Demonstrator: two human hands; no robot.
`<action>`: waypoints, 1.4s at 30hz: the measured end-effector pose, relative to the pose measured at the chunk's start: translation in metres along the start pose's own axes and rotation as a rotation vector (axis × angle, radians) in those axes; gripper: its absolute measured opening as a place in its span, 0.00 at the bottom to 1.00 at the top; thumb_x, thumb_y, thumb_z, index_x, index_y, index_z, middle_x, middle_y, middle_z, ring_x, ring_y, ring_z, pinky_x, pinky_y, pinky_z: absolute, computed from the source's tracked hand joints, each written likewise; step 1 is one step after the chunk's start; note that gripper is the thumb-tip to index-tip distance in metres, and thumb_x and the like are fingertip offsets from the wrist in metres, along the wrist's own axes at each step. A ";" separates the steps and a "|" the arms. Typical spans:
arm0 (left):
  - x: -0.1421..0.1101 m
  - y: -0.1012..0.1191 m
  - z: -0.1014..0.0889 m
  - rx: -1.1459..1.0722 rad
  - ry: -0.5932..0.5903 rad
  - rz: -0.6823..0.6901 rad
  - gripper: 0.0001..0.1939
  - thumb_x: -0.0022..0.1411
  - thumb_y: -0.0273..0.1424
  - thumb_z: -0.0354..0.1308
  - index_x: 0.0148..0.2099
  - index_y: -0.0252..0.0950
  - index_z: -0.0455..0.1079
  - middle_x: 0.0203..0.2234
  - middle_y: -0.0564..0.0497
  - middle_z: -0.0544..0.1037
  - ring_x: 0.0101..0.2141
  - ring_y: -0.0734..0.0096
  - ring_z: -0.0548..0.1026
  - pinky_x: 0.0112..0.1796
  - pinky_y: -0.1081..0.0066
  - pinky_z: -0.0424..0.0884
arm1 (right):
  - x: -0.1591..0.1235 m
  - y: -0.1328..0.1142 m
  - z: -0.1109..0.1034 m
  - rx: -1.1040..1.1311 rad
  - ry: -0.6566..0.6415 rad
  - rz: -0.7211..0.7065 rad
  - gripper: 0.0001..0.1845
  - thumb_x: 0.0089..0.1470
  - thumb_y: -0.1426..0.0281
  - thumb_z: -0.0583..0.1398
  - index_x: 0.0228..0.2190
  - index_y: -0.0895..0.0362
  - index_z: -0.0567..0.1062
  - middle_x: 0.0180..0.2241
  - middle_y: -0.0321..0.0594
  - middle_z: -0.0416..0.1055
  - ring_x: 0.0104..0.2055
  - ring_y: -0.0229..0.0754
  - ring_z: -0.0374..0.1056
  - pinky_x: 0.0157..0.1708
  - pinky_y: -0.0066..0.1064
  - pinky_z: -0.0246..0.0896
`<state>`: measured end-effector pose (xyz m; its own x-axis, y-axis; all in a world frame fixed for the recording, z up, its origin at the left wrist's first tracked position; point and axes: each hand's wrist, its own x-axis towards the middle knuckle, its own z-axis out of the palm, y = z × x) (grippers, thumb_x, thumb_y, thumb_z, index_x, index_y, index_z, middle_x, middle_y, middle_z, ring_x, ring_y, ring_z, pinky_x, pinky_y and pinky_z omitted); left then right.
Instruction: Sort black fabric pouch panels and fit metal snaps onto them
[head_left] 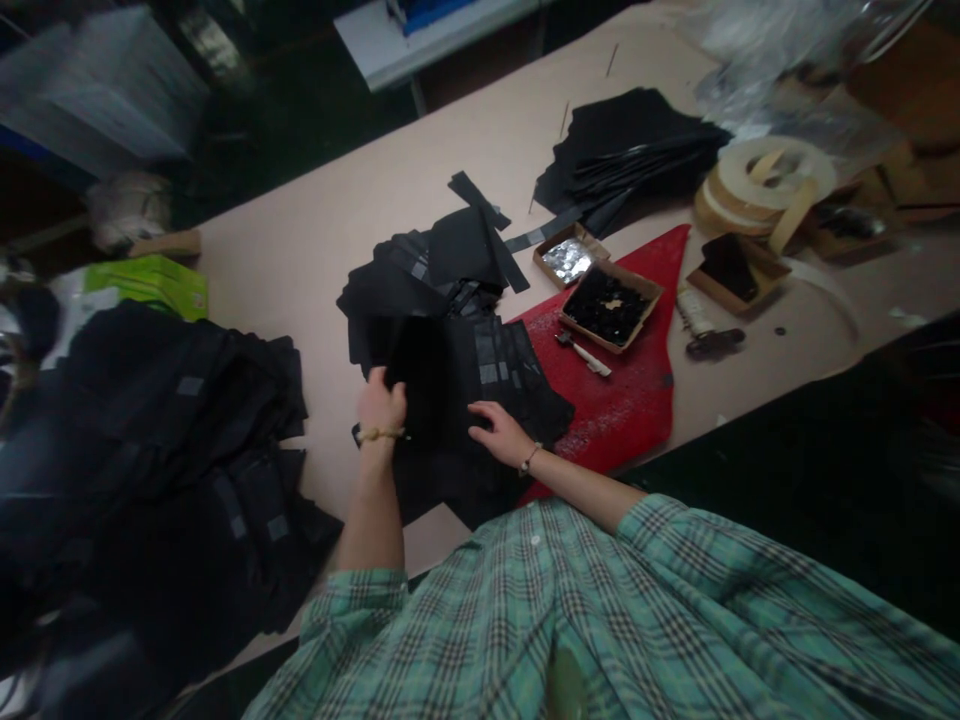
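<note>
My left hand is closed on the edge of a black fabric piece, thumb and fingers curled round it. That piece looks slightly raised and blurred over other black pieces spread before me. Just to its right, my right hand hovers over or rests on the dark fabric, thumb and fingers apart with nothing visible between them. Black panels with grey patches lie overlapped beyond my right hand. Behind them sits a pile of black cut pieces with loose strips.
A red sheet carries a box of small black parts and a small tool. Beside them are a box of silvery pieces, tape rolls and a black stack. A large black fabric heap covers the left side.
</note>
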<state>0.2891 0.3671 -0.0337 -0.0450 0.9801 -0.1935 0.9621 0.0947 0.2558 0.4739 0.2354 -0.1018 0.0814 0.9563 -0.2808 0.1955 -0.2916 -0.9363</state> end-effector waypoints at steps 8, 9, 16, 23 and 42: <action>0.002 -0.021 -0.084 0.228 0.306 0.098 0.24 0.64 0.26 0.47 0.60 0.46 0.67 0.50 0.41 0.69 0.41 0.52 0.77 0.39 0.58 0.72 | 0.018 0.009 -0.011 0.353 0.208 0.467 0.21 0.53 0.71 0.62 0.50 0.55 0.74 0.54 0.45 0.72 0.52 0.44 0.70 0.49 0.39 0.68; -0.002 -0.011 -0.073 0.242 0.236 0.141 0.22 0.64 0.26 0.47 0.57 0.46 0.71 0.50 0.42 0.69 0.40 0.54 0.77 0.39 0.59 0.72 | 0.020 0.009 -0.012 0.313 0.253 0.451 0.21 0.52 0.71 0.62 0.50 0.55 0.74 0.53 0.45 0.72 0.52 0.43 0.70 0.51 0.38 0.67; -0.032 0.042 0.050 0.022 -0.274 0.308 0.19 0.66 0.27 0.47 0.53 0.45 0.73 0.48 0.47 0.74 0.45 0.63 0.76 0.45 0.68 0.71 | 0.034 0.013 -0.020 0.143 0.391 0.410 0.24 0.48 0.74 0.64 0.49 0.61 0.74 0.48 0.48 0.76 0.49 0.41 0.72 0.54 0.34 0.64; -0.051 0.049 0.073 -0.066 -0.156 0.226 0.17 0.68 0.42 0.49 0.51 0.42 0.74 0.47 0.43 0.74 0.48 0.60 0.74 0.47 0.66 0.70 | 0.043 0.017 -0.008 0.193 0.324 0.472 0.16 0.46 0.75 0.65 0.40 0.61 0.78 0.41 0.44 0.78 0.45 0.40 0.73 0.51 0.33 0.65; -0.042 0.096 0.062 0.173 -0.246 0.429 0.14 0.66 0.35 0.50 0.49 0.39 0.72 0.48 0.41 0.72 0.48 0.58 0.72 0.43 0.65 0.72 | 0.043 0.003 -0.004 0.405 0.471 0.577 0.27 0.48 0.72 0.60 0.52 0.54 0.71 0.53 0.44 0.69 0.45 0.41 0.71 0.31 0.27 0.71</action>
<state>0.3998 0.3239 -0.0596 0.4075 0.8525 -0.3273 0.9114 -0.3571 0.2047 0.4817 0.2753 -0.1153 0.4769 0.5248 -0.7051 -0.3598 -0.6154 -0.7013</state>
